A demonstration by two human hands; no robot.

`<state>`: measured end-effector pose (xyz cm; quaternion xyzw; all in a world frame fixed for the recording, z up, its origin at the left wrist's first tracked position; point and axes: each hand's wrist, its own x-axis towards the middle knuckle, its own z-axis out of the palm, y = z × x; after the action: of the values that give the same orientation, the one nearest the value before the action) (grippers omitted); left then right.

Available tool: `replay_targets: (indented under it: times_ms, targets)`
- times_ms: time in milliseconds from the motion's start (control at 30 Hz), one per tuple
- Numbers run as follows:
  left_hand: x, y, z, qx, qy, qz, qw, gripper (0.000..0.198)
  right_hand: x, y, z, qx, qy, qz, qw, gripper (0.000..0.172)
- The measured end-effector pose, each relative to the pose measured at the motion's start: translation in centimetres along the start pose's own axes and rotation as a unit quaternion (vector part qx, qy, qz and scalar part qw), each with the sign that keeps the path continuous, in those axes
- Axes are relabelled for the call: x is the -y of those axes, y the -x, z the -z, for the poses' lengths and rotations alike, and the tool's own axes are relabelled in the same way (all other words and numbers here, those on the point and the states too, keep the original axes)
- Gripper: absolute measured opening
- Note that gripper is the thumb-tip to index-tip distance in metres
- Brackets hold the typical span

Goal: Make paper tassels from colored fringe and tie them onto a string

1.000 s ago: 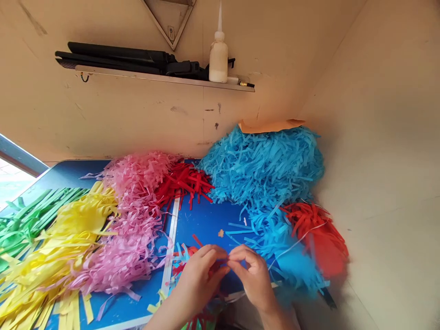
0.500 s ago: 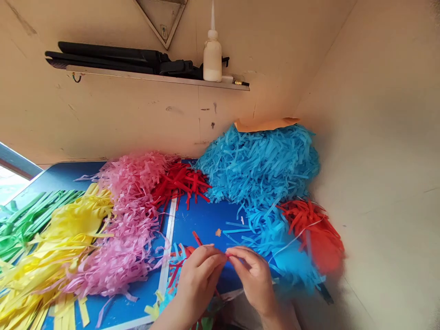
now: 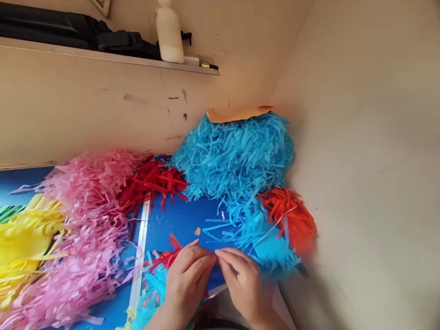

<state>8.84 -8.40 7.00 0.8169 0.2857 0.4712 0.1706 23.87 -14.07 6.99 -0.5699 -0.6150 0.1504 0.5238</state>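
Over the front edge of the blue table point(image 3: 172, 220), my left hand point(image 3: 189, 277) and my right hand point(image 3: 242, 282) meet fingertip to fingertip. Both are closed in a pinch, with a small bit of red showing between the tips. Red tissue paper fringe point(image 3: 170, 257) sticks out behind my left hand, seemingly part of the same piece; my fingers hide the rest. Beside my left wrist, light blue fringe strips point(image 3: 151, 284) mix with a few orange ones. Right of my right hand lies a blue fringe bundle point(image 3: 271, 247) with a white string point(image 3: 275, 227) across it.
A big light blue fringe heap point(image 3: 237, 156) stands against the wall, orange paper point(image 3: 240, 113) on top. An orange-red bundle point(image 3: 292, 220) rests at the right. Pink point(image 3: 82, 233), yellow point(image 3: 27, 243) and dark red fringe point(image 3: 151, 183) lie left. A shelf point(image 3: 103, 57) holds a white bottle point(image 3: 169, 34).
The view has turned right, so everything sits further left in the picture. My hands stay pinched together at about the same place over the table edge.
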Motion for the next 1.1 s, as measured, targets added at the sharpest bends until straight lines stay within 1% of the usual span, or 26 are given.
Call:
replay_targets:
  times_ms: [233, 367, 500, 600, 700, 767, 800, 867, 900, 933, 967, 1000, 1033, 1067, 1100]
  targets:
    - [0.2, 0.0, -0.8, 0.009, -0.034, -0.018, 0.999, 0.017, -0.8, 0.2, 0.0, -0.021, 0.028, -0.007, 0.999, 0.028]
    - [0.5, 0.0, -1.2, 0.005, -0.04, -0.024, 0.999, 0.016, -0.8, 0.1, 0.2, -0.012, 0.017, -0.014, 1.0, 0.027]
    - [0.2, -0.1, -1.2, 0.009, -0.055, -0.032, 0.998, 0.018, -0.7, -0.3, 0.7, -0.02, 0.012, -0.006, 1.0, 0.03]
    - [-0.1, -0.2, -1.5, 0.017, -0.06, -0.008, 0.998, 0.017, -0.7, -0.2, 0.5, -0.026, 0.008, 0.001, 1.0, 0.031]
    - [-0.2, -0.1, -2.1, 0.013, -0.061, 0.041, 0.997, 0.011, -0.5, 0.5, -0.2, -0.025, 0.017, -0.001, 1.0, 0.03]
    - [-0.2, 0.0, -2.3, 0.014, -0.044, 0.074, 0.996, 0.01, -0.6, 0.7, -0.2, -0.007, 0.022, 0.009, 1.0, 0.03]
    - [-0.1, 0.1, -2.2, 0.017, -0.03, 0.088, 0.996, 0.01, -0.9, 0.5, 0.2, 0.01, 0.026, 0.019, 0.999, 0.028]
    - [-0.1, 0.4, -1.8, 0.023, 0.003, 0.121, 0.992, 0.009, -2.5, -1.1, 2.3, 0.031, 0.068, 0.032, 0.997, 0.023]
    - [0.0, 0.6, -1.5, 0.025, 0.021, 0.143, 0.989, 0.007, -3.7, -2.5, 4.0, 0.028, 0.123, 0.018, 0.992, 0.022]
    - [0.1, 0.9, -1.2, 0.029, 0.038, 0.171, 0.984, 0.006, -5.1, -4.2, 6.0, 0.004, 0.192, -0.005, 0.981, 0.024]
    - [0.1, 1.1, -0.8, 0.035, 0.057, 0.203, 0.977, 0.006, -6.7, -6.2, 8.3, -0.04, 0.301, -0.064, 0.951, 0.026]
    - [0.2, 1.3, -0.5, 0.043, 0.075, 0.237, 0.968, 0.006, -8.4, -8.3, 10.7, -0.048, 0.409, -0.139, 0.9, 0.03]
    - [0.2, 1.4, -0.4, 0.052, 0.092, 0.269, 0.957, 0.008, -9.9, -10.3, 12.9, -0.052, 0.446, -0.17, 0.877, 0.03]
    - [0.2, 1.5, -0.3, 0.06, 0.107, 0.299, 0.946, 0.01, -11.4, -12.2, 14.7, -0.045, 0.463, -0.183, 0.866, 0.029]
    - [0.1, 1.5, -0.2, 0.064, 0.123, 0.325, 0.936, 0.014, -12.6, -13.7, 16.1, -0.027, 0.479, -0.195, 0.856, 0.027]
